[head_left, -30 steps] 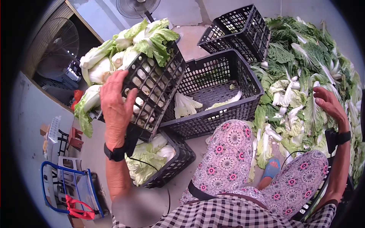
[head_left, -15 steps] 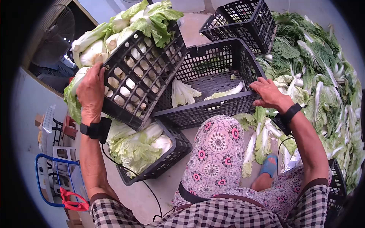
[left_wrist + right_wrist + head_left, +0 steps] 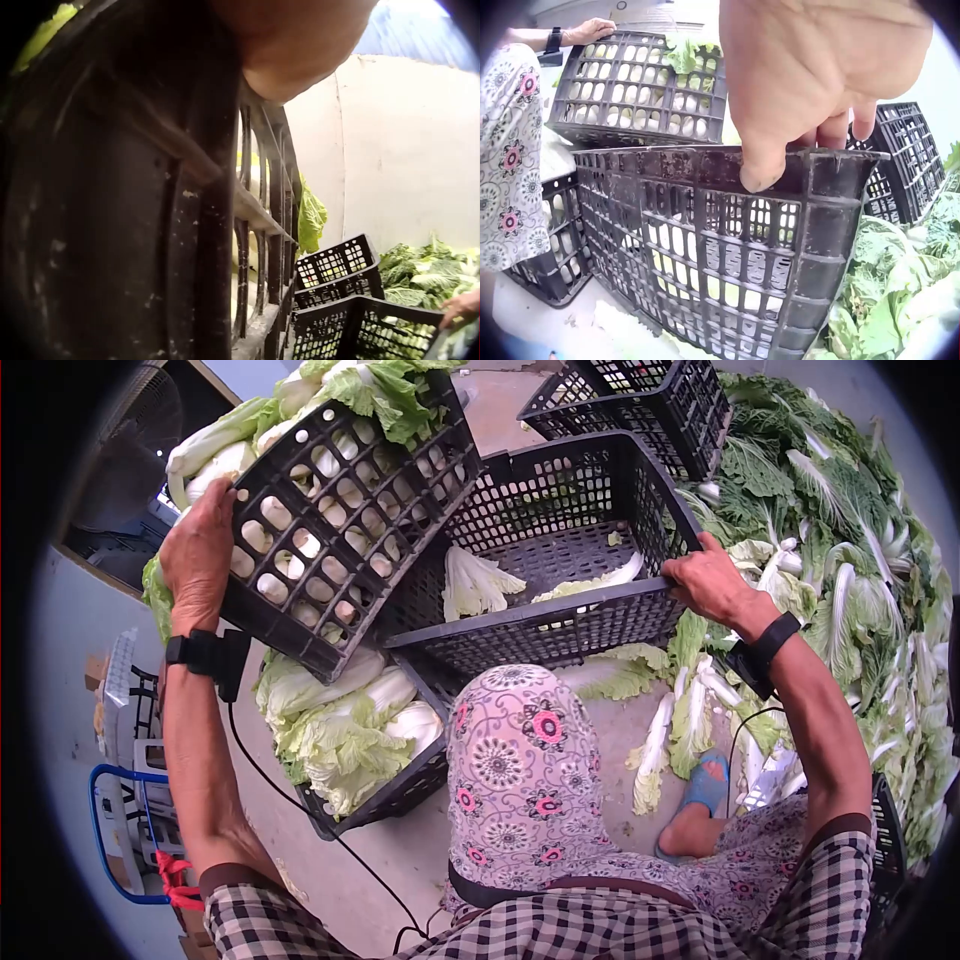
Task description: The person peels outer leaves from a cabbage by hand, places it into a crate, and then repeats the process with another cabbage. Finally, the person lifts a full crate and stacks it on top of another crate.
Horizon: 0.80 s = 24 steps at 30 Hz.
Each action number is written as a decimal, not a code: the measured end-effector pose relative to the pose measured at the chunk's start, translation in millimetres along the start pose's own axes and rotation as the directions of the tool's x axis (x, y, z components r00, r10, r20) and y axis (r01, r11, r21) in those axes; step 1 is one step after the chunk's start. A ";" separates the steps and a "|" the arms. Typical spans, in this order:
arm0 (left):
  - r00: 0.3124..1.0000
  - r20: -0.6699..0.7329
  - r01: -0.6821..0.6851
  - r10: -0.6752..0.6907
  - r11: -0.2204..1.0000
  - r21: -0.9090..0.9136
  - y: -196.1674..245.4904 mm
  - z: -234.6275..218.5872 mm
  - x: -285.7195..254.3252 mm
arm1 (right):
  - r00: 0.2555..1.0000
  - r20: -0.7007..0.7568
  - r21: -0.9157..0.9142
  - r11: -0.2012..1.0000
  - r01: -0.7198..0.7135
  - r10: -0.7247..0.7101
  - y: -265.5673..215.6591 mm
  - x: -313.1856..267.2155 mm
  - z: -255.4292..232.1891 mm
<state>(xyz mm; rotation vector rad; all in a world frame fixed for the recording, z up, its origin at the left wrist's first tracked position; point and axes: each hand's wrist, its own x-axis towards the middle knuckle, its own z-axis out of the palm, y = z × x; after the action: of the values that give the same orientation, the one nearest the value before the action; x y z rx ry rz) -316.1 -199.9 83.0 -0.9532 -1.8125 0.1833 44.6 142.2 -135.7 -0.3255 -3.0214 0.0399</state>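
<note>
No readable text or labels appear anywhere.

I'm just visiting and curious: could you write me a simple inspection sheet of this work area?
Surface: grey floor, loose leaves on it.
Job's things: tilted crate of cabbages; wide crate with a few leaves inside; lower crate, filled with cabbages.
Clutter: large leafy heap at right.
Hands: left hand grips the tilted crate's edge; right hand grips the wide crate's rim.
Cables: black cable runs from the left wrist; another at the right.
Surroundings: fan, blue frame.
</note>
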 end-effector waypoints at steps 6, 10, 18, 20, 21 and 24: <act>0.989 0.134 0.053 -0.067 0.993 0.101 -42.0 19.4 19.5 | 0.994 -0.110 0.144 0.990 -0.005 0.021 3.9 -12.3 12.6; 0.993 0.111 0.026 -0.034 0.997 0.071 -58.2 32.7 29.4 | 1.000 0.002 0.025 1.000 0.001 -0.001 0.9 -11.7 6.9; 0.986 0.142 0.081 -0.092 0.993 0.081 -68.6 51.8 31.8 | 0.994 0.041 -0.105 0.989 0.101 -0.097 -46.4 -45.1 -29.3; 0.981 0.169 0.081 -0.095 0.993 0.090 -69.5 52.5 32.0 | 0.991 0.010 -0.113 0.985 0.131 -0.131 -58.1 -54.5 -53.1; 0.977 0.188 0.082 -0.099 0.992 0.092 -70.6 52.4 32.3 | 0.988 0.026 -0.073 0.985 0.154 -0.153 -62.1 -60.3 -71.3; 0.976 0.195 0.079 -0.096 0.992 0.094 -73.1 54.7 31.4 | 0.997 0.012 -0.082 0.993 0.081 -0.080 -45.4 -92.4 -101.3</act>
<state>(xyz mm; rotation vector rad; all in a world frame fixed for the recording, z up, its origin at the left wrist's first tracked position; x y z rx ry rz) -404.9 -211.7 119.1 -0.8162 -2.0099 0.3084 135.4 79.6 -42.4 -0.2103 -3.0472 -0.0894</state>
